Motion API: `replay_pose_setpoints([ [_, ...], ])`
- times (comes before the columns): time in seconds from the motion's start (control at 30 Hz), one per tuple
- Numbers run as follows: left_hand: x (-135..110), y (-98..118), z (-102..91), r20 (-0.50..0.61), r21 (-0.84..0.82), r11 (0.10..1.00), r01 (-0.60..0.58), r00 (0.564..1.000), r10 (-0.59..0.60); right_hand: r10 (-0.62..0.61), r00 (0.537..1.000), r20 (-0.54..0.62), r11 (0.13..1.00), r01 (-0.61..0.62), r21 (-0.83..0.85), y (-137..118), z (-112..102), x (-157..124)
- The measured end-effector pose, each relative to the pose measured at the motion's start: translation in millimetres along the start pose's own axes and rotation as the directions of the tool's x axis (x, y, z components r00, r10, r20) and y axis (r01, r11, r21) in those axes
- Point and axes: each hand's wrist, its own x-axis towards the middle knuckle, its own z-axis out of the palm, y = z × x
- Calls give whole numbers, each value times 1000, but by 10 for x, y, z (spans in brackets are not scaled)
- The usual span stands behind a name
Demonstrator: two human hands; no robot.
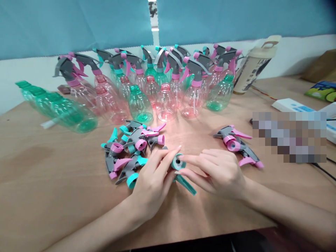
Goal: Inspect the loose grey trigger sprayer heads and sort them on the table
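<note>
Both my hands meet at the middle front of the wooden table (52, 196). My left hand (153, 182) and my right hand (220, 173) pinch one teal and grey spray-trigger head (179, 163) between their fingertips, its teal lever pointing down toward me. Just left of my left hand lies a pile of several loose trigger heads (131, 148), pink and teal. Two pink and grey trigger heads (237, 145) lie right of my right hand.
Several clear pink and green spray bottles (162, 91) stand in rows at the back, some capped with triggers. A stack of green bottles (60, 108) lies at the left. A beige drink bottle (256, 64), a white box (288, 104) and a green packet (321, 91) sit at the right.
</note>
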Motion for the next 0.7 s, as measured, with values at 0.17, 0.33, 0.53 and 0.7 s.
replay_pose_setpoints([
  [0.17,-2,-11,15,6,-14,1000,-1,1000,1,-29,1000,2,995,29,96,-2,58,-41],
  [0.33,-23,-11,19,11,-30,999,-40,999,40,-35,999,7,968,32,251,3,65,-52],
  [0.53,24,-14,-4,61,-43,993,-109,992,112,-88,996,26,983,83,162,41,8,-11],
  [0.7,55,-55,-41,104,-62,997,-56,993,62,-69,998,1,996,69,-56,79,-19,9],
])
